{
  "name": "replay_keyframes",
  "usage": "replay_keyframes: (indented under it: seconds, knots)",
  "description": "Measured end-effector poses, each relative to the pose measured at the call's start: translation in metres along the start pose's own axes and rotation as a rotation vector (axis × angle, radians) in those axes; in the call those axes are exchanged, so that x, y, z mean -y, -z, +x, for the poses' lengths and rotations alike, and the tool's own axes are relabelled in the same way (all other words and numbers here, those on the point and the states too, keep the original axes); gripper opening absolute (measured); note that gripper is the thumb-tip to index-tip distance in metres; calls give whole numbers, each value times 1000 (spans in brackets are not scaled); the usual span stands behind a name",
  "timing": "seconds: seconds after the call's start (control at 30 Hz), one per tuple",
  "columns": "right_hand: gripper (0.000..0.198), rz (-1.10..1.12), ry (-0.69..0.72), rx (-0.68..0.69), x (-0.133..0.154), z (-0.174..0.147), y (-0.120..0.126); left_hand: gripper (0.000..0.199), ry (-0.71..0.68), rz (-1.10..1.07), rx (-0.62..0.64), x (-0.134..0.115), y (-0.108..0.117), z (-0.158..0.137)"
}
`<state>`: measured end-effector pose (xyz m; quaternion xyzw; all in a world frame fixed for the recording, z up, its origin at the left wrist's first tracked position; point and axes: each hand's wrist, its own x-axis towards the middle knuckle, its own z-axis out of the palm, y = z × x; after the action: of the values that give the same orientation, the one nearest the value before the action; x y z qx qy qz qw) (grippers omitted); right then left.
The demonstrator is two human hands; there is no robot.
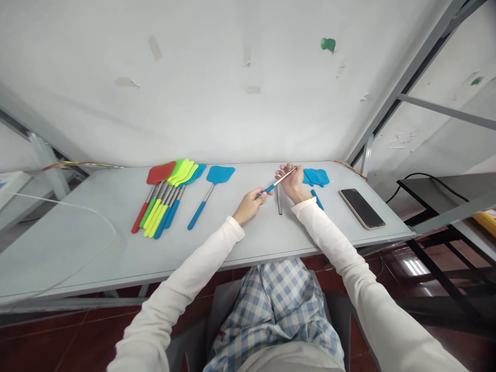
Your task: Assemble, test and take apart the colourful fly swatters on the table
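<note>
Both hands are up over the grey table, right of its middle! The left hand is closed around the blue grip of a metal-shafted rod, which slants away, far and right, its grip at the near end. Up at the far end, the right hand has its fingers loosely spread, and the bare metal tip lies against it; whether they pinch it, I cannot tell.

Just below that right hand, a loose metal tube lies on the tabletop. Beside the wrist there's a loose blue handle, and just beyond, blue flat heads, partly hidden by the hand. Farther right, a phone lies screen up, its display dark.

Over to the left, one blue spatula lies alone, head far, handle near. Left of that comes the overlapping bunch of spatulas: red on the left, then green, yellow-green, and blue on the right!
</note>
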<state>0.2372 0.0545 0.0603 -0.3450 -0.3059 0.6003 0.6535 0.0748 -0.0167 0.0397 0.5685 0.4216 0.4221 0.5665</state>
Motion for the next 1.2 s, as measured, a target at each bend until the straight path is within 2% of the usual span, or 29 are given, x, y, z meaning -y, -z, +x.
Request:
replay_keyframes:
  seconds: [0.13,0.23,0.3,0.4,0.57,0.63,0.7,0.77,0.83,0.93,1.0,1.1,1.2]
  knots:
    - [31,-20,-16,24,5,-12,-8,10,-127,205,-122,2,-8,-1]
    - [42,54,-43,-57,7,-21,-15,3,-190,368,-228,3,-9,0]
    - [48,67,-39,-126,4,-25,-20,9,-159,373,-227,4,-9,1]
    - [54,2,-30,-122,1,-27,-23,22,-29,177,-53,4,-8,-2]
    - [58,-13,-27,76,30,-11,-14,37,539,-362,400,-2,10,-14]
    - [55,-25,11,81,45,3,-10,37,600,-515,468,-4,24,-18]
    - [52,-80,19,60,48,19,-8,34,497,-604,361,-6,38,-16]
    - [46,-205,-18,11,35,29,-10,28,358,-636,163,-6,50,-10]
    - [36,-447,-59,-58,11,32,-13,29,248,-638,-15,-4,58,-1]
    - [10,-862,-62,-45,-26,26,-18,32,169,-597,-154,2,61,8]
    - [28,-956,-43,-13,-42,20,-19,30,136,-521,-195,7,58,11]
    - [52,-1201,115,70,-53,12,-14,36,49,-344,-229,11,53,12]
    - [47,-1557,287,119,-56,2,-6,48,-25,-193,-251,13,49,11]
